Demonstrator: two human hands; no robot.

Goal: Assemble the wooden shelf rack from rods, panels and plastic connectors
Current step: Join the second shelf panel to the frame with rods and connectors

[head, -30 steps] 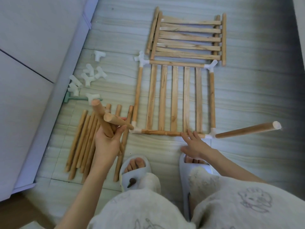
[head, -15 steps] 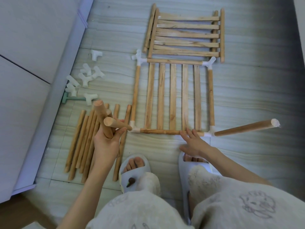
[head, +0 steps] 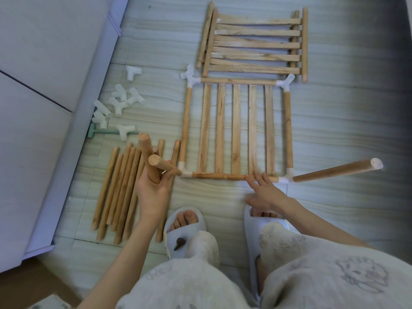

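Left hand (head: 153, 192) grips two rods (head: 156, 162), ends up. Right hand (head: 265, 192), fingers straight, touches near rail of frame (head: 236, 176) flat on floor (head: 345, 121). Angled rod (head: 334, 171) sticks from right corner connector (head: 287, 176). Loose rods (head: 118, 188) and white connectors (head: 121, 100) lie left.

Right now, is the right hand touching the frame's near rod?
Touching. Head view: right hand fingertips rest on the near rod of the frame.

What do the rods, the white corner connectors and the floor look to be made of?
Rods: bare wood, matte, with visible grain and knots. Connectors: likely plastic, translucent white, smooth moulded sockets. Floor: probably glazed tile, glossy, with printed streaks and grout lines.
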